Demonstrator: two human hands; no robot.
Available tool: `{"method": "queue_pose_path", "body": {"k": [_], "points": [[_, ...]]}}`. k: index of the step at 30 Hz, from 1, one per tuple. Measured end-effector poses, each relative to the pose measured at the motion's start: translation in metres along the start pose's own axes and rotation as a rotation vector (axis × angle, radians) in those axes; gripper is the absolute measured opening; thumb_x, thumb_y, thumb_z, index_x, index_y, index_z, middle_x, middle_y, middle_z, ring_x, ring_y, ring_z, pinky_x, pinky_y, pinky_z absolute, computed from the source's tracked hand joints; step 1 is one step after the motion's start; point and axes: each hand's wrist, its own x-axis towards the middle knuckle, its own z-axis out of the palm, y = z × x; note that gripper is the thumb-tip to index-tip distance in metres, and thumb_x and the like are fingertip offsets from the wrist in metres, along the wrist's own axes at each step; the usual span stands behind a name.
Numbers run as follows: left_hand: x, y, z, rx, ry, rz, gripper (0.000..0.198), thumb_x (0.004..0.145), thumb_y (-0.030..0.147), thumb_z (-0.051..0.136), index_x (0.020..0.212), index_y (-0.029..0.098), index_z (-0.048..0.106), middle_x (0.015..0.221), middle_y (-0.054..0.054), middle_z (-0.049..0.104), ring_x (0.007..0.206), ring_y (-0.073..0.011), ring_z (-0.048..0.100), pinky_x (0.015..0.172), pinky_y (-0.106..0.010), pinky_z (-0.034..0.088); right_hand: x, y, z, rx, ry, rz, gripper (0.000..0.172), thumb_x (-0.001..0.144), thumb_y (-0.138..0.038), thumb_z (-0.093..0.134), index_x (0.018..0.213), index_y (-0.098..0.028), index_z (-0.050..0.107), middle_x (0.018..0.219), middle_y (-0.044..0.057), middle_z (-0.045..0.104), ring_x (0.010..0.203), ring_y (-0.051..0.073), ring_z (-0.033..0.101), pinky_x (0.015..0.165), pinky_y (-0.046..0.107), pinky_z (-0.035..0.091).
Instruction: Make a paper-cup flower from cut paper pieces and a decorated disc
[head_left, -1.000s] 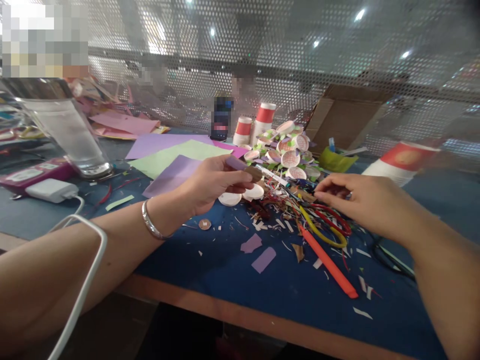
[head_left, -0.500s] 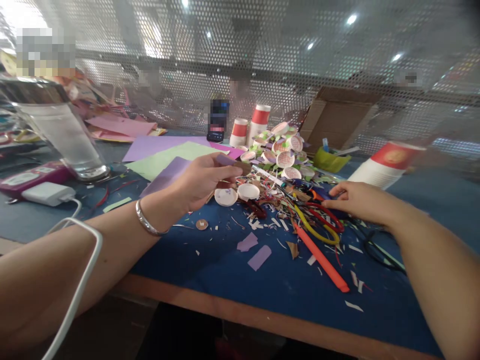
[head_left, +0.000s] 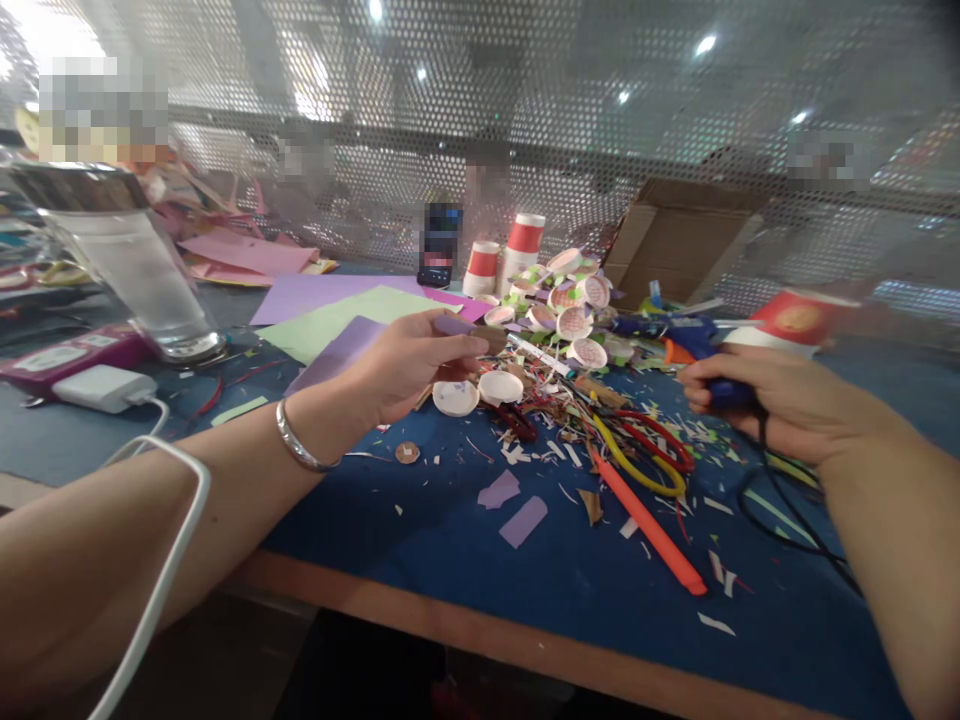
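Note:
My left hand hovers over the blue table and pinches a small purple and brown paper piece between thumb and fingers. My right hand is closed round the handle of a blue glue gun, lifted just above the table, its nozzle pointing left. A black cord trails from it. Between the hands lie two white round discs, scissors with red and yellow handles and an orange stick among paper scraps.
A heap of decorated paper discs and red-and-white paper cups stand behind. Purple and green paper sheets, a glass jar, a white charger with cable and a cardboard box surround the spot. A perforated screen closes the back.
My right hand went from resting flat on the scraps to closing on the blue glue gun and lifting it. My left hand has stayed almost still with its paper piece.

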Motion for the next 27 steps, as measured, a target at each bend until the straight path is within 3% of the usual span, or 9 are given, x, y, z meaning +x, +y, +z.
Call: {"method": "queue_pose_path", "body": {"k": [3,6,10,14,19,24,27], "points": [[-0.001,0.001,0.001,-0.019,0.0,-0.021,0.012,0.086,0.007,0.069,0.079,0.013,0.062,0.076,-0.002,0.07,0.066,-0.0085,0.064,0.069,-0.024,0.05,-0.003,-0.011,0.001,0.224,-0.033,0.099,0.021,0.074,-0.021,0.071,0.061,-0.02,0.055,0.066,0.001,0.05,0.059,0.012,0.048,0.054,0.031,0.046],[-0.001,0.0,0.001,-0.029,-0.032,-0.034,0.01,0.087,0.008,0.069,0.079,0.012,0.065,0.072,-0.003,0.07,0.067,-0.0094,0.066,0.072,-0.025,0.051,-0.009,-0.021,0.004,0.373,-0.05,0.098,0.025,0.078,-0.021,0.071,0.062,-0.021,0.051,0.067,-0.002,0.04,0.06,0.01,0.041,0.054,0.03,0.04],[0.0,-0.003,-0.001,-0.022,-0.072,-0.043,0.007,0.088,0.011,0.069,0.081,0.011,0.069,0.074,-0.005,0.072,0.068,-0.0102,0.066,0.072,-0.026,0.051,-0.016,-0.029,0.011,0.459,-0.125,0.095,0.033,0.08,-0.022,0.072,0.06,-0.022,0.045,0.068,-0.003,0.036,0.061,0.01,0.037,0.054,0.034,0.033],[0.003,-0.007,-0.003,-0.008,-0.116,-0.022,0.005,0.087,0.013,0.072,0.082,0.012,0.071,0.08,-0.005,0.075,0.069,-0.0091,0.066,0.071,-0.024,0.05,-0.024,-0.034,0.021,0.46,-0.199,0.108,0.027,0.078,-0.024,0.07,0.06,-0.021,0.051,0.064,-0.003,0.035,0.059,0.011,0.033,0.052,0.033,0.03],[0.004,-0.008,-0.004,0.001,-0.123,0.012,0.009,0.086,0.015,0.073,0.079,0.013,0.068,0.08,-0.005,0.075,0.069,-0.0088,0.067,0.069,-0.023,0.05,-0.033,-0.037,0.035,0.34,-0.234,0.037,0.025,0.077,-0.024,0.068,0.058,-0.022,0.053,0.056,-0.002,0.039,0.053,0.012,0.036,0.051,0.032,0.03],[0.004,-0.009,-0.004,0.066,-0.077,0.007,0.008,0.086,0.015,0.073,0.081,0.014,0.067,0.067,-0.002,0.069,0.063,-0.0097,0.065,0.066,-0.025,0.05,-0.039,-0.03,0.046,-0.002,-0.251,-0.059,0.038,0.083,-0.036,0.063,0.051,-0.022,0.049,0.052,0.001,0.05,0.048,0.012,0.043,0.049,0.032,0.032],[0.004,-0.009,-0.004,0.076,-0.081,0.018,0.009,0.084,0.015,0.074,0.079,0.013,0.067,0.066,-0.002,0.069,0.061,-0.0095,0.064,0.065,-0.025,0.05,-0.04,-0.025,0.05,-0.133,-0.23,-0.098,0.037,0.08,-0.042,0.065,0.052,-0.023,0.051,0.052,0.0,0.052,0.048,0.013,0.044,0.051,0.032,0.034]]}}
